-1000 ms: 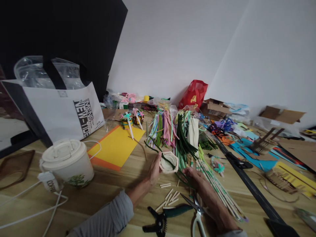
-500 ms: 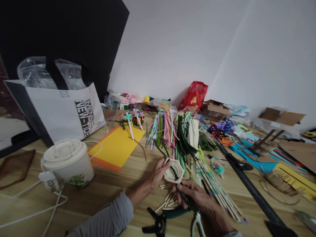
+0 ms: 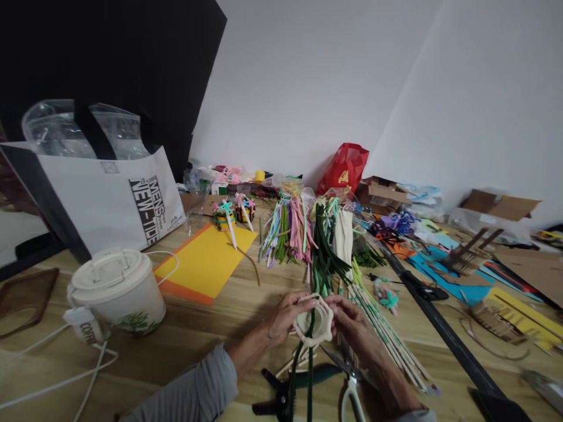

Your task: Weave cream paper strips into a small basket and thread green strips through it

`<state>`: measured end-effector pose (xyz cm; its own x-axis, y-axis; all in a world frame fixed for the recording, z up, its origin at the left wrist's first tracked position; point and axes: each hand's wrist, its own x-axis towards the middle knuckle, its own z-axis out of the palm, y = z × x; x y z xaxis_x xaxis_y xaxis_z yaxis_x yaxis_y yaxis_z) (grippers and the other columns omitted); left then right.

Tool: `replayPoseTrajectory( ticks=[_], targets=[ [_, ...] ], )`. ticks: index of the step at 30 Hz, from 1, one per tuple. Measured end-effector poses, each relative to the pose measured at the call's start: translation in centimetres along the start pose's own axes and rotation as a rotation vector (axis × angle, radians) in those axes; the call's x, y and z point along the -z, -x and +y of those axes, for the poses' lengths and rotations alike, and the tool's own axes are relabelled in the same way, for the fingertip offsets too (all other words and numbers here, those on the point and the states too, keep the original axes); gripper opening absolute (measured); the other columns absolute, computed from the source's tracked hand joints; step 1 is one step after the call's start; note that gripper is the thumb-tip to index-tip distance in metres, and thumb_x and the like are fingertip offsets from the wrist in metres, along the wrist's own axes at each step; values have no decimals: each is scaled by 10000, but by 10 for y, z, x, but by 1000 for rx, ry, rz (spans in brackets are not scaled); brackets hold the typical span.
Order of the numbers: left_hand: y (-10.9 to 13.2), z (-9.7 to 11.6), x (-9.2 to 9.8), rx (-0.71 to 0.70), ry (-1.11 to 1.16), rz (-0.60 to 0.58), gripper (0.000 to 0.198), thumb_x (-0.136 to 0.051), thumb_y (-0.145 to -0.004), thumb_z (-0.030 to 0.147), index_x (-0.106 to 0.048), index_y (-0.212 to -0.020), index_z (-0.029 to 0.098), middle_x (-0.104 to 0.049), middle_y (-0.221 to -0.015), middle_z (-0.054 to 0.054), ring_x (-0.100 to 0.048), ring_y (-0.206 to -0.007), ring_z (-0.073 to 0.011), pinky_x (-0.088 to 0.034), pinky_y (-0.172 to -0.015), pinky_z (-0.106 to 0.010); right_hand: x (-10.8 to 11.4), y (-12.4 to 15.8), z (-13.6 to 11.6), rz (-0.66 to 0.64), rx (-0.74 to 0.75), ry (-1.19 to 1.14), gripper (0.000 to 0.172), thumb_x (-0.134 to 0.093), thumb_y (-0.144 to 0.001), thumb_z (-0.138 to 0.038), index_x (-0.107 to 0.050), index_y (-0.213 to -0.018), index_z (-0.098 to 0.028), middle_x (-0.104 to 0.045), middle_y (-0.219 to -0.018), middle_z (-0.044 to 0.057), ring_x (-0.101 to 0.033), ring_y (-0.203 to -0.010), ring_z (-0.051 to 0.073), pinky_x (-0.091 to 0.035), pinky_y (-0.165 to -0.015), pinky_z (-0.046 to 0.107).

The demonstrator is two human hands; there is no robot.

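Observation:
A small cream hexagonal basket-like piece [image 3: 328, 331] is held between both hands, its opening facing me. My left hand [image 3: 288, 316] pinches its left rim with thumb and fingers. On the opposite side, my right hand [image 3: 349, 321] is closed on the upper right rim. Dark green fuzzy stems [image 3: 310, 375], which look like pipe cleaners, run across the opening and hang toward me. Under the hands lie short wooden sticks [image 3: 284, 368], a pair of scissors [image 3: 350, 395] with pale handles and black pruning shears [image 3: 279, 398] with a dark green handle.
Bundles of coloured pipe cleaners [image 3: 288, 228] lie straight ahead, with long striped sticks [image 3: 391, 346] to the right. Yellow paper [image 3: 211, 258], a lidded white pot [image 3: 118, 293] and a white bag [image 3: 105, 199] stand left. A black strip [image 3: 453, 334] crosses the right side.
The green stems, which pointed away to the upper left, now hang toward me. My right hand has moved up from the stems to the piece's right rim. The scissors are more exposed.

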<state>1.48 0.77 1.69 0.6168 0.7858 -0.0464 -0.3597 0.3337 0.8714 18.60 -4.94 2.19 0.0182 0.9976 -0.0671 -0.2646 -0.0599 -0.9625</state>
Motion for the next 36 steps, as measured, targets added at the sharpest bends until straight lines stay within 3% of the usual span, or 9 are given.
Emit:
replayPoseTrajectory(
  ticks=[3,7,14,23,29,36],
  targets=[
    [2,-6,-1,60,-55,-90,322,-762,-704,435,-682,-751,127,-576,-644,-4,-455,-542,-92,-317,-529,-219,-1,0,1,12,1,-59,282,-834,-668,-390,-690,-815,-197,-620,-672,-13,-525,-552,115,-435,-545,224],
    [4,-4,-3,70,-99,-107,355,-770,-682,466,-672,-702,125,-546,-605,-2,-413,-517,-88,-276,-507,-229,-1,0,2,-23,20,-61,226,-825,-675,-363,-679,-741,-203,-583,-609,-21,-514,-546,120,-441,-567,234],
    [5,0,-5,84,-129,-136,405,-761,-662,511,-680,-727,119,-601,-656,-42,-479,-561,-122,-318,-544,-249,3,-1,5,-45,1,-82,236,-827,-666,-357,-682,-770,-203,-603,-573,-21,-512,-494,116,-403,-509,227],
    [11,18,-8,11,-435,-197,454,-689,-704,589,-671,-723,136,-609,-676,-20,-524,-704,-170,-363,-603,-243,1,2,3,-75,4,-82,241,-831,-668,-349,-662,-752,-199,-604,-606,-26,-505,-484,99,-417,-502,214],
    [15,23,-12,100,-304,-292,468,-723,-683,575,-718,-754,112,-658,-717,-65,-564,-666,-176,-395,-601,-256,-3,4,-2,-135,-50,-142,412,-878,-580,-331,-713,-943,-222,-681,-727,7,-559,-500,118,-449,-498,233],
    [19,24,-13,200,-252,-339,498,-765,-609,583,-738,-761,109,-644,-691,-58,-516,-584,-143,-353,-552,-253,-2,9,-3,-207,-46,-119,285,-877,-570,-369,-735,-731,-182,-617,-583,-8,-517,-473,111,-433,-537,251]
  ],
)
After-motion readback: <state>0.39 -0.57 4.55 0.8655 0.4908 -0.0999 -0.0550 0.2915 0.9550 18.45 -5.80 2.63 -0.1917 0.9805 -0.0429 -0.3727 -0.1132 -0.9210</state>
